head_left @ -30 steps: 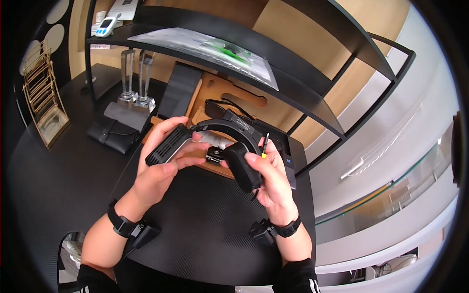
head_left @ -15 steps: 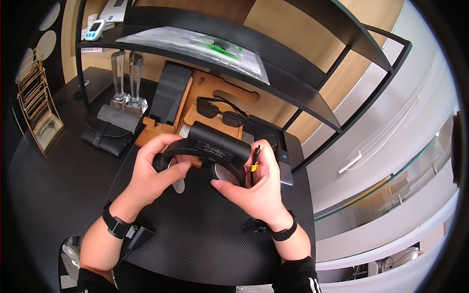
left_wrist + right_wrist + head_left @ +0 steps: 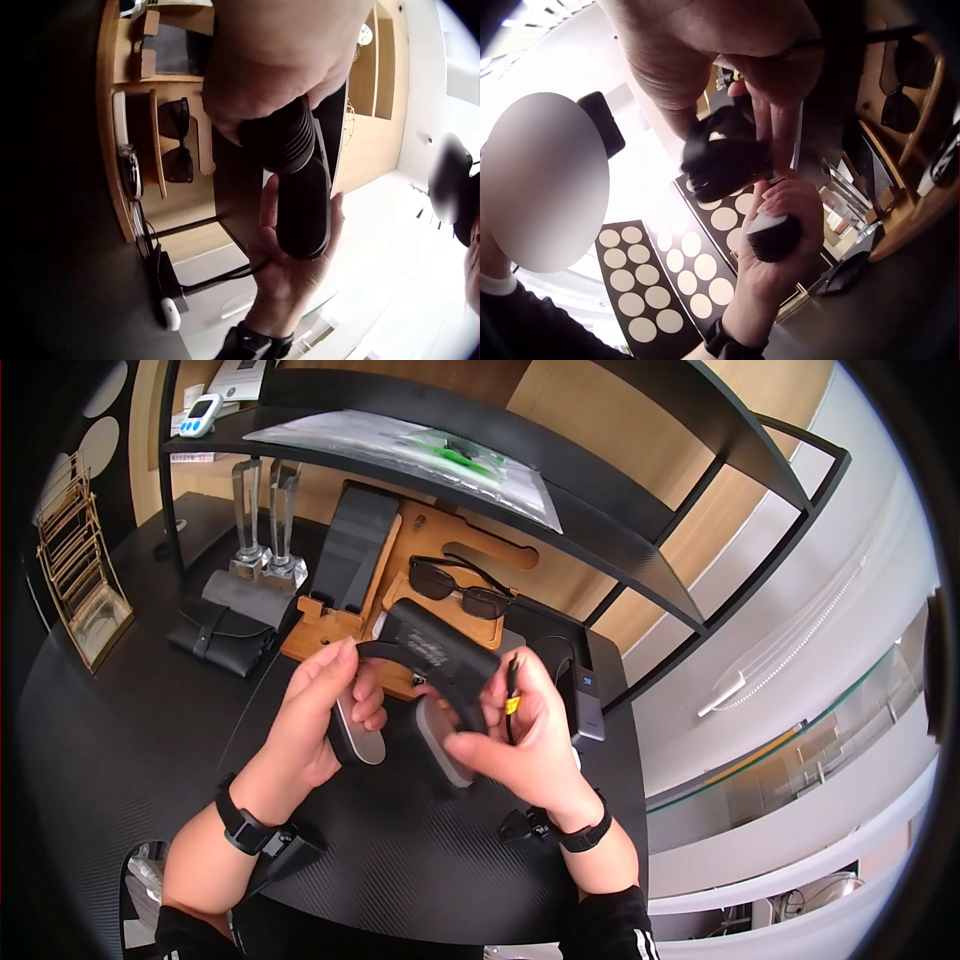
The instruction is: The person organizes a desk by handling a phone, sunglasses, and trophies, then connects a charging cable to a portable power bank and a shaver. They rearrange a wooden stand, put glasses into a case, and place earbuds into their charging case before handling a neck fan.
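Observation:
A black U-shaped device (image 3: 440, 645) with a thick labelled middle is held up above the desk between both hands. Its two arms end in ovals with silver-grey faces. My left hand (image 3: 315, 715) grips the left arm, fingers wrapped round the end with its silver-grey face (image 3: 368, 745) showing below. The right hand (image 3: 530, 735) holds the other arm, thumb across the second oval end (image 3: 438, 735). A thin black cable with a yellow tag (image 3: 512, 706) runs along the right fingers. In the left wrist view, the ribbed end (image 3: 292, 139) sticks out of the left hand.
Behind the hands, sunglasses (image 3: 487, 603) lie on a wooden stand (image 3: 385, 600) beside a dark slab (image 3: 357, 540). A black pouch (image 3: 218, 645) and crystal trophies (image 3: 280, 525) stand left, a grey block with a lit display (image 3: 588, 710) right. A black shelf (image 3: 640, 565) overhangs the desk.
Both hands have turned the device, so its labelled middle came up and round from the back. The left hand shifted from spread fingers to a closer hold on its end.

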The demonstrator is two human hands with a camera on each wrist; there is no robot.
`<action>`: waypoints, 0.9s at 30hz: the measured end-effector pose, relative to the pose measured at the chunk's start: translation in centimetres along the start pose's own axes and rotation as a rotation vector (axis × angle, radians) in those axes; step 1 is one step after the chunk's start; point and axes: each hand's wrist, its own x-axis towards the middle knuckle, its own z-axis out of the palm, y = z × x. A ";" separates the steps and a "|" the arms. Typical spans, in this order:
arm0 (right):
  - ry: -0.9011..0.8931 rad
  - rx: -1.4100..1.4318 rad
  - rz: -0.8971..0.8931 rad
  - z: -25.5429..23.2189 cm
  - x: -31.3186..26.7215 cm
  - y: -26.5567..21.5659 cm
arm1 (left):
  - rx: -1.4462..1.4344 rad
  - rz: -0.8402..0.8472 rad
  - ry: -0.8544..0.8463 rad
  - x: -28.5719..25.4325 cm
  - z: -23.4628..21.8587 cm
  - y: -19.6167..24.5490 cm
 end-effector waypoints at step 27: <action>-0.247 -0.531 -0.201 1.2 -0.9 -1.0 | -0.365 -0.403 -0.302 -1.7 -0.3 0.3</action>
